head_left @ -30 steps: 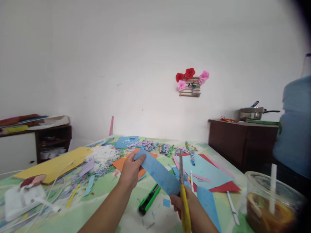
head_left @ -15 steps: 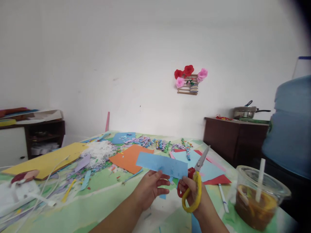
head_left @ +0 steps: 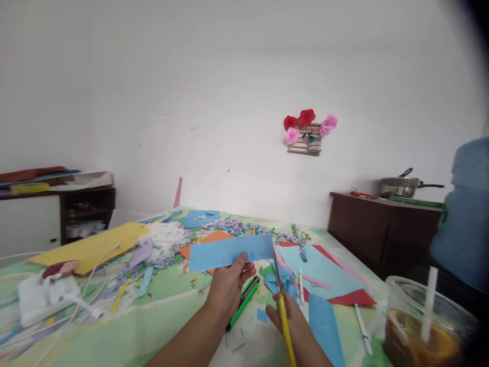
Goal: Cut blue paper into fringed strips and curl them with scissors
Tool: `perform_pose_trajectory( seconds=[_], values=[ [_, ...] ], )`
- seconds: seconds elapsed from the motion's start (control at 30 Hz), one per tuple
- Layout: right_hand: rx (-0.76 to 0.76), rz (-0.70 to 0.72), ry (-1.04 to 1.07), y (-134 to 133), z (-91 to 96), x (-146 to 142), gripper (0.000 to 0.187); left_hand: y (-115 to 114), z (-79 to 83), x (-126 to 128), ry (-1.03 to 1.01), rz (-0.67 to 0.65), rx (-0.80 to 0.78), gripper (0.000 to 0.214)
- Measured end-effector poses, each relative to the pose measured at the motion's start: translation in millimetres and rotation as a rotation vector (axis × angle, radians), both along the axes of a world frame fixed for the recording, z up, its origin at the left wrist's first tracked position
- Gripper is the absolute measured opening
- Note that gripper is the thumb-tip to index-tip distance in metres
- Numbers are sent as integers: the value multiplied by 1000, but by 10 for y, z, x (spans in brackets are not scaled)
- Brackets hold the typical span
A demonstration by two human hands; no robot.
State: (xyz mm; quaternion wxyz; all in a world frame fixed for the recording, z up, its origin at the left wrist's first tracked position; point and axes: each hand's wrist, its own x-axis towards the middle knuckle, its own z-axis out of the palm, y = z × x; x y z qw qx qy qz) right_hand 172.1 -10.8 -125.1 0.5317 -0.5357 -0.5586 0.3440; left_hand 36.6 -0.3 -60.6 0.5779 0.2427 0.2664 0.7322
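Observation:
My left hand [head_left: 233, 285] pinches a blue paper strip [head_left: 221, 253] between thumb and fingers, holding it up above the table. In my right hand [head_left: 292, 318] is a pair of scissors [head_left: 283, 316] with yellow on the handle, seen edge-on, blades pointing up at the strip's right end. Whether the blades touch the paper I cannot tell. Below the hands lie a green marker [head_left: 244, 306], small blue paper scraps [head_left: 273, 283] and a larger blue paper piece [head_left: 324, 326].
A plastic cup of brown drink [head_left: 424, 326] with a straw stands at the near right. Yellow card [head_left: 99, 244], white shredded paper [head_left: 166, 239] and a white power strip [head_left: 48, 295] with cables lie left. Light blue and red sheets [head_left: 324, 270] lie right, beside a white pen [head_left: 362, 329].
The blue strip has moved left, and my right hand no longer touches it. The scissors have turned from a sideways tilt to edge-on, blades upright at the strip's end. The view has shifted slightly.

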Motion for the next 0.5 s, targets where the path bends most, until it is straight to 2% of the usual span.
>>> perform_pose_trajectory(
  seconds=[0.23, 0.33, 0.5],
  values=[
    [51, 13, 20, 67, -188, -40, 34, 86, 253, 22, 105, 111, 98, 13],
    [93, 18, 50, 64, -221, -50, 38, 105, 313, 163, 236, 99, 143, 13],
    [171, 7, 80, 33, -213, -41, 47, 63, 331, 425, 449, 122, 178, 34]
  ],
)
